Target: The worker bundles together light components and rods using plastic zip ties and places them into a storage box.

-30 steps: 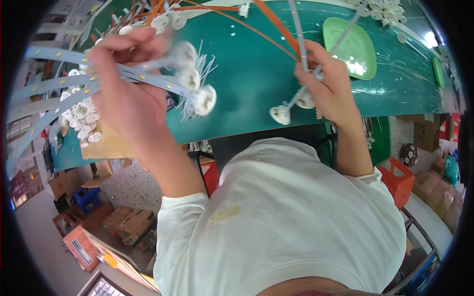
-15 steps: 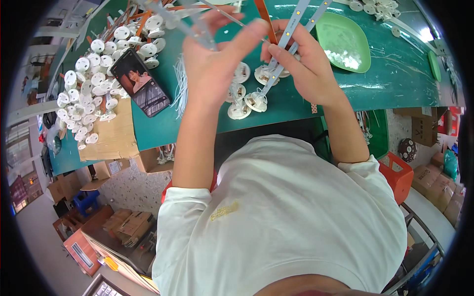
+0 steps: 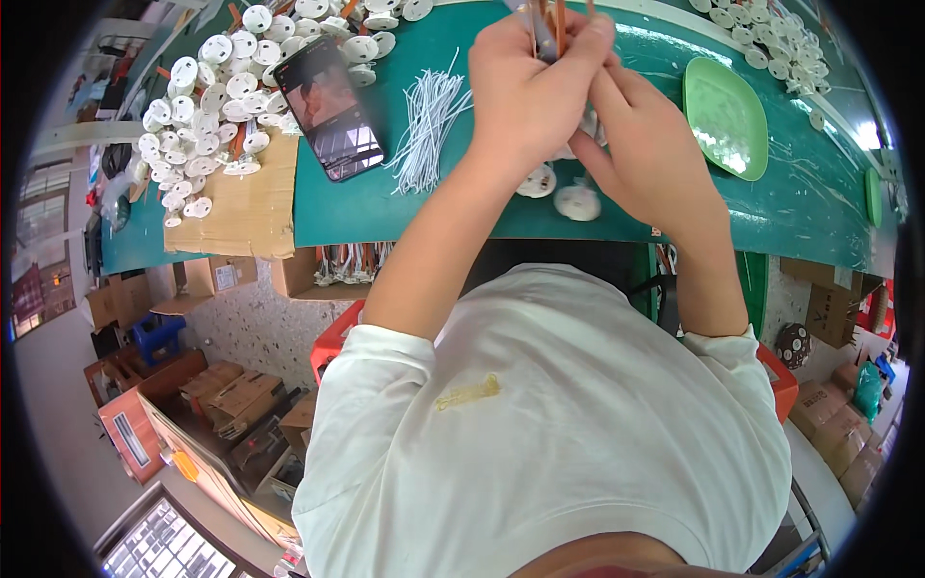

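Note:
My left hand (image 3: 525,96) is closed around a bundle of LED strips (image 3: 547,34), grey and orange, that runs up past the picture's top edge. My right hand (image 3: 660,144) presses against it, fingers bent in toward the left thumb; whatever those fingertips grip is hidden. Just below the hands are white round lamp bases, one with its contact side showing (image 3: 538,181) and one blurred (image 3: 578,200). A loose bunch of white ties (image 3: 429,125) lies on the green table to the left of my left hand.
A phone (image 3: 330,108) lies left of the ties. Beyond it, a large heap of white round bases (image 3: 217,91) spreads over cardboard (image 3: 251,197). On the right are a green tray (image 3: 756,125) and more white bases (image 3: 780,48). The table's near edge runs in front of me.
My hands have come together around the strips, which now stand more upright in the left hand. The view has shifted, so the phone, ties and tray appear farther right.

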`<state>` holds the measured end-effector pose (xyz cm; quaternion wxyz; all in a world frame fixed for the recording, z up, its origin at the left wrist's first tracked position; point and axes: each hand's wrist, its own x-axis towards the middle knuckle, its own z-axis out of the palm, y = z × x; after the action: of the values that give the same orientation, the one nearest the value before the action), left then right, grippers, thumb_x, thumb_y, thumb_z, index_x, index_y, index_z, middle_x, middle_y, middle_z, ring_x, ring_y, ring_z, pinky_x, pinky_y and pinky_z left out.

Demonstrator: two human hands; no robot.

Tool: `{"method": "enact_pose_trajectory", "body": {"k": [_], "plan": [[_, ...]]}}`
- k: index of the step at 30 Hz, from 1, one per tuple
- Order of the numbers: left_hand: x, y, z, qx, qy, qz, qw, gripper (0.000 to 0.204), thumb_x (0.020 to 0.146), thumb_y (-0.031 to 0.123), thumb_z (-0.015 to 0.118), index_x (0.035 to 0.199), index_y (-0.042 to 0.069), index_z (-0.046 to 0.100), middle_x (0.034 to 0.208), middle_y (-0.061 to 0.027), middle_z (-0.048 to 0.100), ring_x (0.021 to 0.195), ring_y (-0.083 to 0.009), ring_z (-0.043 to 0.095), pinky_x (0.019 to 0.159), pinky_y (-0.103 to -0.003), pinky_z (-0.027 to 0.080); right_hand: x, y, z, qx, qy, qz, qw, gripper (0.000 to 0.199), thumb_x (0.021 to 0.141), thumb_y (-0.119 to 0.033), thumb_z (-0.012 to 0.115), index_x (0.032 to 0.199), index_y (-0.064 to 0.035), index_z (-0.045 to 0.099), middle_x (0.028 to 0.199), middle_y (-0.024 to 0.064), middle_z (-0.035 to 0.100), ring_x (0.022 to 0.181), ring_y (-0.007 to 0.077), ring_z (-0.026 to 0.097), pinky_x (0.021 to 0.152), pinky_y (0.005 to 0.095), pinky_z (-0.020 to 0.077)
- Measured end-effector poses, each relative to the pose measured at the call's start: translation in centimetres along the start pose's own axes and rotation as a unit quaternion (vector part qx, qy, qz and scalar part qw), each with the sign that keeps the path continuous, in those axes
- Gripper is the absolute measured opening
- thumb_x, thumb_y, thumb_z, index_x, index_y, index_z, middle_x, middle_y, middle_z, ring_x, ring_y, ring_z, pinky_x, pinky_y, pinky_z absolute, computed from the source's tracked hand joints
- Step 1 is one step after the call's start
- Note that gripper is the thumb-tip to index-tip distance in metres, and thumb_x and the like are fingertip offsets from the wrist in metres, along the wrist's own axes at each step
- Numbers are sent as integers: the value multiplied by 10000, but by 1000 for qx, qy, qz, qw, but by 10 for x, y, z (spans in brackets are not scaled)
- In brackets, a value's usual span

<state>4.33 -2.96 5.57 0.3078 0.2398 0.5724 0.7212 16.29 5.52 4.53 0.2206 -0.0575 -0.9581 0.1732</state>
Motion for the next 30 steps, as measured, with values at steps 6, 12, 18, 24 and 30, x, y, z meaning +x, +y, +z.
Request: {"method": "enact_pose_trajectory", "body": {"k": [6, 12, 18, 24, 30], "plan": [[-12, 5, -7, -71, 70, 116, 988, 142, 994, 158, 638, 938, 29, 617, 780, -16, 623, 606, -58, 557, 493, -203, 405, 1, 4, -4, 65, 114, -61, 989, 601, 795, -89, 751, 1361, -72, 549, 1184, 149, 664, 1002, 332, 658, 840, 402, 543], [-7, 6, -7, 12, -5, 144, 989, 134, 967, 141, 670, 936, 17, 628, 771, -2, 610, 637, -58, 551, 571, -198, 418, -3, 6, 6, 140, 106, 49, 983, 532, 807, -131, 755, 1308, -64, 590, 1224, 150, 650, 1062, 342, 645, 900, 405, 532], [-7, 12, -4, 77, 9, 157, 985, 185, 876, 93, 747, 832, 24, 581, 729, -13, 635, 597, -64, 581, 530, -236, 459, -11, 11, 8, 143, 50, 45, 987, 496, 812, -132, 751, 1268, -22, 591, 1246, 172, 633, 1100, 363, 629, 932, 421, 518], [-11, 34, 6, 30, 21, 179, 983, 176, 894, 62, 720, 798, 23, 579, 697, -16, 636, 588, -65, 588, 532, -225, 450, -15, 11, 13, 173, 77, 36, 981, 637, 767, -161, 789, 1337, -14, 545, 1220, 142, 651, 1029, 275, 654, 823, 379, 527], [-14, 50, 14, 10, 6, 207, 978, 188, 910, 67, 708, 774, 34, 582, 613, 28, 558, 534, -53, 510, 504, -217, 401, -9, 0, 4, 211, 119, 5, 970, 805, 702, -228, 848, 1394, -46, 480, 1349, 193, 565, 1171, 355, 593, 994, 437, 477]]}}
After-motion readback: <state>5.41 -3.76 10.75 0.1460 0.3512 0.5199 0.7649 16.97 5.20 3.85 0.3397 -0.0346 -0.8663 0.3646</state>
